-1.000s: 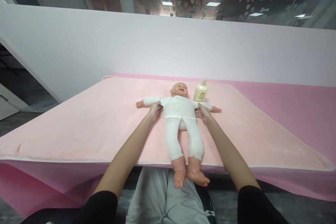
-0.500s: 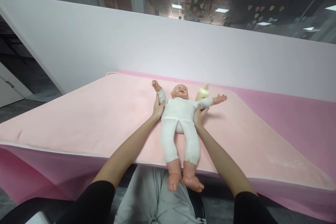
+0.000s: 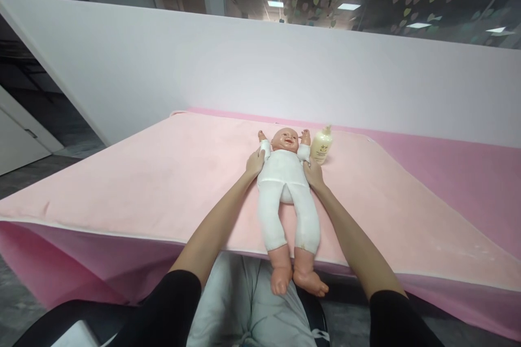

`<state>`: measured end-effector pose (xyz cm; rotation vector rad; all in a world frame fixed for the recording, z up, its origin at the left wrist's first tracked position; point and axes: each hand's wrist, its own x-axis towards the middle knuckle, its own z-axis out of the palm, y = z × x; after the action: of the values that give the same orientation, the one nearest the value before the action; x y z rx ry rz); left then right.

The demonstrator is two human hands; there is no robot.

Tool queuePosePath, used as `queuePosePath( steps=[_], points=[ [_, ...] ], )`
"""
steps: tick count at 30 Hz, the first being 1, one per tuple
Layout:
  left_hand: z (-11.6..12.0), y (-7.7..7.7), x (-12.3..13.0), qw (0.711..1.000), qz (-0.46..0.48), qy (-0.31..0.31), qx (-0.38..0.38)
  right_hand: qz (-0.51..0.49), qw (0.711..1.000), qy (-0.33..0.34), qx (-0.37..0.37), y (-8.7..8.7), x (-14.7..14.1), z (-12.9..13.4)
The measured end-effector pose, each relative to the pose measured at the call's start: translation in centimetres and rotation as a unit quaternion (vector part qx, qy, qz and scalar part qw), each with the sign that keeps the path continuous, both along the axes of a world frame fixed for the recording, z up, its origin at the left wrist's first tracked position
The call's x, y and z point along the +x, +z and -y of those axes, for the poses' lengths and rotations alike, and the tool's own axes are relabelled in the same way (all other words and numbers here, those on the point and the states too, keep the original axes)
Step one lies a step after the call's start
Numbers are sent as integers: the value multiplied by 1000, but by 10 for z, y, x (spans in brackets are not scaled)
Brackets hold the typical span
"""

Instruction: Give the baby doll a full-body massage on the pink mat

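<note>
A baby doll [image 3: 284,168] in white clothes lies on its back on the pink mat [image 3: 195,162], its bare feet hanging past the front edge. Both of its arms are bent upward beside its head. My left hand [image 3: 255,162] is closed around the doll's upper arm on the left side. On the other side my right hand [image 3: 313,172] grips the other upper arm, with some fingers hidden behind it. Just beyond that hand stands a pale yellow pump bottle [image 3: 321,145], upright and close to the doll's raised arm.
Behind the table a white partition wall [image 3: 260,76] runs across, with glass above it. Pink cloth [image 3: 101,260] hangs over the table's front. My legs [image 3: 244,303] are under the edge, and a white object [image 3: 75,334] lies at the lower left.
The doll's arms have gone from spread outward to folded up beside its head, moved by my hands. The pump bottle, partly covered by an arm before, now shows more fully.
</note>
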<state>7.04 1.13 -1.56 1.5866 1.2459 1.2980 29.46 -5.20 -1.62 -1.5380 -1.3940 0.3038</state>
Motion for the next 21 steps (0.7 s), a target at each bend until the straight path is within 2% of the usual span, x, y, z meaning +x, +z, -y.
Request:
queuePosePath(
  steps=[4, 6, 8, 10, 12, 14, 16, 18, 19, 21],
  points=[
    [-3, 1, 3, 993, -102, 56, -9, 50, 995, -30, -86, 4, 5, -3],
    [-3, 1, 2, 991, -110, 74, -20, 57, 993, -33, -95, 4, 7, -3],
    [-3, 1, -2, 996, -72, 53, -16, 30, 996, -24, -77, 4, 9, 0],
    [-2, 0, -10, 1000, 20, -11, -20, -36, 998, 8, -47, 3, 11, 3],
    [0, 0, -19, 986, 137, -86, -43, -144, 987, 60, -21, 2, 15, 7],
    [3, 2, -27, 962, 230, -127, -78, -258, 959, 117, -18, 4, 20, 9],
    [6, 5, -32, 946, 278, -137, -99, -336, 928, 160, -32, 6, 25, 11],
    [10, 8, -33, 946, 275, -139, -100, -374, 906, 189, -51, 8, 29, 11],
    [12, 10, -33, 956, 247, -128, -94, -383, 900, 198, -57, 9, 31, 11],
    [16, 12, -32, 983, 152, -65, -82, -385, 898, 204, -64, 8, 33, 11]
  ],
)
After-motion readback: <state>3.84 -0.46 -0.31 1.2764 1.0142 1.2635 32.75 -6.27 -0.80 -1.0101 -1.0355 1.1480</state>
